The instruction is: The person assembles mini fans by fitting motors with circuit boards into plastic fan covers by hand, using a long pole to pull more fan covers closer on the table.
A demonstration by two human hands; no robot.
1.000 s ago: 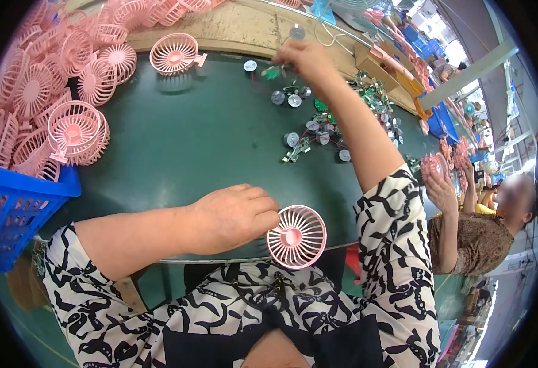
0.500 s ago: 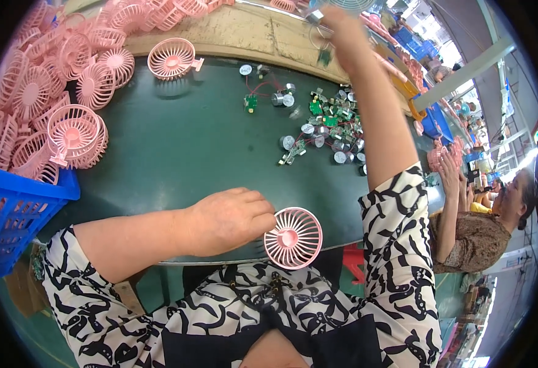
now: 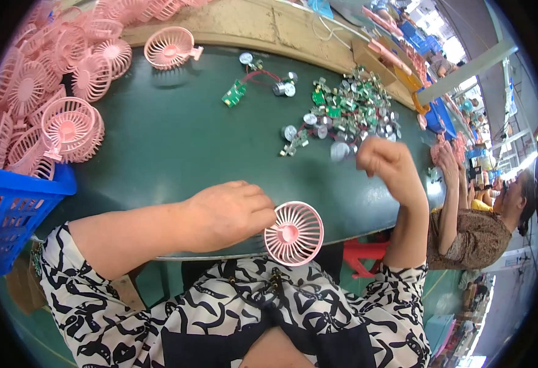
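My left hand (image 3: 235, 214) is closed on the rim of a round pink fan cage (image 3: 293, 233), held over the table's near edge with its slatted face up. To the right, my right hand (image 3: 391, 168) is raised above the table with its fingers curled together. What they pinch, if anything, is hidden. Just left of these fingers is a blurred silver motor (image 3: 339, 151); I cannot tell whether it hangs from them. Beyond lies a heap of green circuit boards (image 3: 333, 111) with small motors and red wires. A separate wired board (image 3: 234, 93) lies left of the heap.
Pink fan cages (image 3: 30, 86) are piled at the left, partly above a blue plastic basket (image 3: 20, 211). One more pink cage (image 3: 169, 48) sits by the wooden board (image 3: 238, 27) at the back. A co-worker (image 3: 477, 236) sits at the right, near a red stool (image 3: 364, 254).
My right hand has come back from the far edge toward me and its fingers are now curled. The separate wired board has shifted. My left hand keeps hold of the fan cage.
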